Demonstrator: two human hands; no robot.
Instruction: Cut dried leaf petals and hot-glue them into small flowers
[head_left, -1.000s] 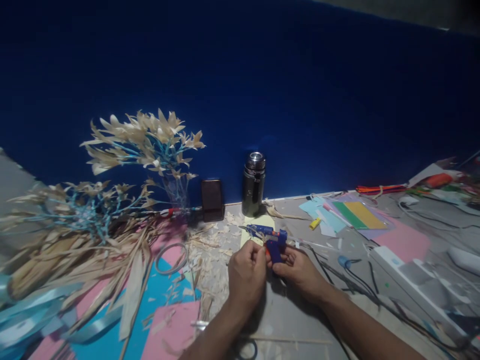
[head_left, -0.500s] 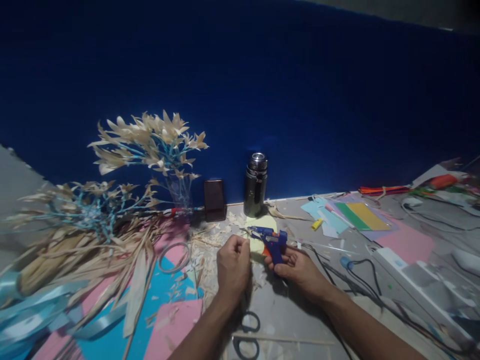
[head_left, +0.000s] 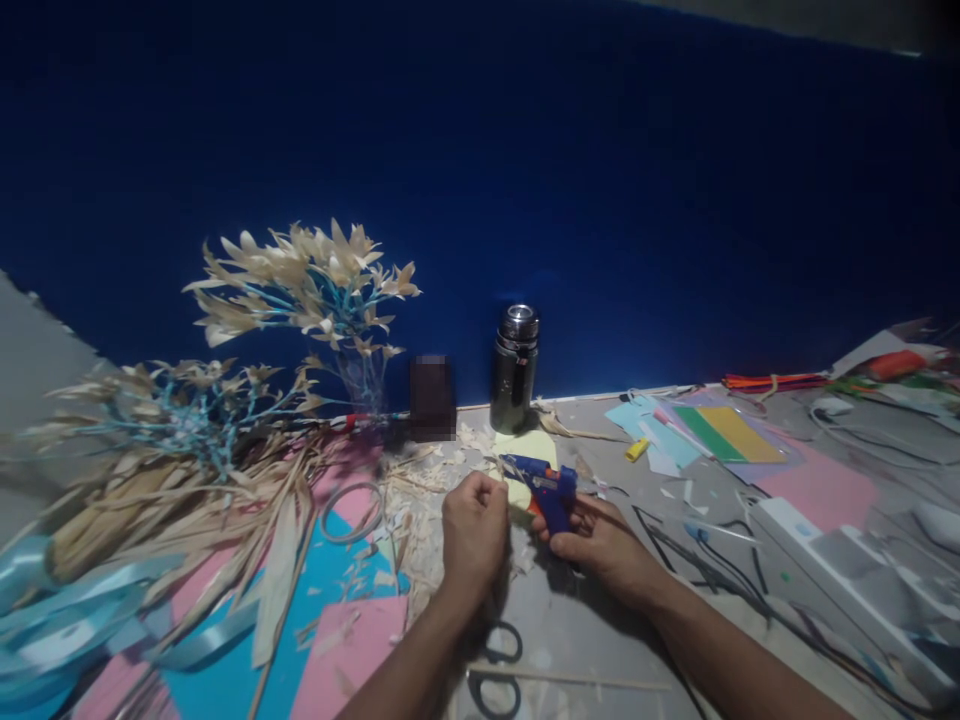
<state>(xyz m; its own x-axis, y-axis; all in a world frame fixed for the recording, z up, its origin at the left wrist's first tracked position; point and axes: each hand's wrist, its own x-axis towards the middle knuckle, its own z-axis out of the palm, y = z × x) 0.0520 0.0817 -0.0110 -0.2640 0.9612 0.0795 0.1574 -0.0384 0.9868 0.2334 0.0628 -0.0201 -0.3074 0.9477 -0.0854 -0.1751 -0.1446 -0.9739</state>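
In my right hand (head_left: 600,545) is a blue hot glue gun (head_left: 551,490) with an orange trigger, its nozzle pointing left. My left hand (head_left: 476,525) is closed in a pinch just left of the nozzle; whatever sits between its fingertips is too small to make out. Behind both hands lies a pale yellow sheet of paper (head_left: 529,446). Cream shavings (head_left: 420,520) are scattered to the left of my left hand. Below the hands, scissors (head_left: 501,697) with dark handles lie on the table, with a thin stick (head_left: 577,680) across them.
A dark thermos flask (head_left: 514,375) and a dark, blurred upright object (head_left: 432,400) stand by the wall. To the left are a vase of cream flowers (head_left: 322,285), dried husks (head_left: 187,480), a tape roll (head_left: 352,513) and blue ribbon (head_left: 82,610). A white power strip (head_left: 817,560) and cables lie right.
The whole view has shifted slightly to the right. A clear glue stick by the gun's rear now shows farther right near the cables. Both hands keep nearly the same pose.
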